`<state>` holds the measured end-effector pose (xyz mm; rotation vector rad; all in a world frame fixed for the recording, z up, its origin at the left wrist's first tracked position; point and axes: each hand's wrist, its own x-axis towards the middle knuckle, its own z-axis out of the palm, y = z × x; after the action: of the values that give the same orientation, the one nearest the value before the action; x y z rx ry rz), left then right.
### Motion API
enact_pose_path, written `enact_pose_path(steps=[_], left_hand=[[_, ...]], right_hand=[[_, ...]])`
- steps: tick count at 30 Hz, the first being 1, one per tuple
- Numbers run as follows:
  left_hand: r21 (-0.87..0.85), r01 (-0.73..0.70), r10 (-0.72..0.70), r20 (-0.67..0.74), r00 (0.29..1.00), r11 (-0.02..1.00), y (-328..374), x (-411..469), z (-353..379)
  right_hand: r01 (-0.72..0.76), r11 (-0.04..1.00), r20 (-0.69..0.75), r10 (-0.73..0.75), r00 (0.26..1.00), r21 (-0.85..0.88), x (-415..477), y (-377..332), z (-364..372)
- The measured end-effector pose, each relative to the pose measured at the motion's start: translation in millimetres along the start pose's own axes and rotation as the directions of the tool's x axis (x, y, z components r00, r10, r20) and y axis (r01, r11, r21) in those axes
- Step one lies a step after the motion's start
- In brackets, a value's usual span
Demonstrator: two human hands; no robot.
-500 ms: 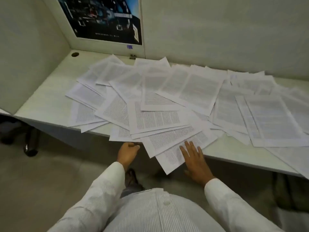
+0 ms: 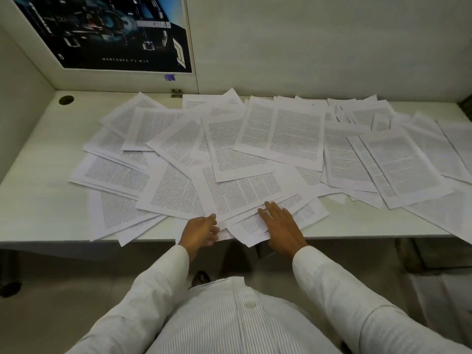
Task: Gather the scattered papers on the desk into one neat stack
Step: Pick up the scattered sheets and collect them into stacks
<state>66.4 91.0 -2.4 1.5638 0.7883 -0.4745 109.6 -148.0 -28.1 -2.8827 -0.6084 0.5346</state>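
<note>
Several printed white sheets (image 2: 255, 154) lie scattered and overlapping across the pale desk (image 2: 38, 200); some hang over its front edge. My right hand (image 2: 282, 226) lies flat, fingers straight, pressing on the nearest sheets (image 2: 310, 213) at the front edge. My left hand (image 2: 200, 231) is just to the left of it, at the desk's front edge. Its fingers are loosely spread and touch the near edge of the lowest sheets (image 2: 224, 235); no sheet is lifted.
A dark poster (image 2: 107, 31) hangs on the back wall at the left. A round cable hole (image 2: 66, 100) sits in the desk's far left corner. Side walls close the desk in on the left and at the far right. The floor lies below the front edge.
My view has moved closer over the desk. My left hand has come up from below the edge, uncurled, and reached the sheets. My right hand has slid forward a little on the papers.
</note>
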Motion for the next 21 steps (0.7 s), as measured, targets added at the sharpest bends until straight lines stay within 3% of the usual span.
enact_pose_path(steps=[4, 7, 12, 14, 16, 19, 21], left_hand=[[-0.069, 0.036, -0.039, -0.043, 0.998, 0.997, -10.2, 10.1, -18.9], [-0.137, 0.055, -0.061, -0.044, 0.997, 0.989, -15.6, 11.2, -28.0], [-0.165, -0.054, 0.073, 0.115, 0.991, 0.985, -8.7, 12.8, -34.1], [-0.182, -0.072, 0.104, 0.172, 0.980, 0.981, -1.0, 13.9, -28.1], [-0.200, -0.095, 0.124, 0.139, 0.983, 0.975, 5.0, 16.9, -18.9], [-0.282, -0.102, 0.093, -0.045, 0.995, 0.954, 8.3, 23.9, -9.4], [-0.331, -0.151, 0.097, -0.174, 0.980, 0.931, 9.7, 27.3, -6.7]], right_hand=[[-0.061, 0.998, -0.011, 0.061, 0.998, 0.024, 17.0, -14.0, -1.0], [-0.024, 0.999, -0.066, 0.027, 0.997, 0.046, 36.0, -27.6, -11.0], [-0.059, 0.972, -0.131, 0.091, 0.987, 0.226, 57.8, -66.0, -23.2], [-0.059, 0.966, -0.077, 0.081, 0.994, 0.250, 66.3, -87.0, -23.5], [-0.056, 0.917, 0.074, 0.030, 0.997, 0.394, 72.7, -106.2, -25.7], [-0.080, 0.814, 0.315, -0.131, 0.940, 0.576, 81.7, -107.8, -39.2], [-0.056, 0.805, 0.319, -0.169, 0.933, 0.591, 92.0, -88.0, -53.7]])
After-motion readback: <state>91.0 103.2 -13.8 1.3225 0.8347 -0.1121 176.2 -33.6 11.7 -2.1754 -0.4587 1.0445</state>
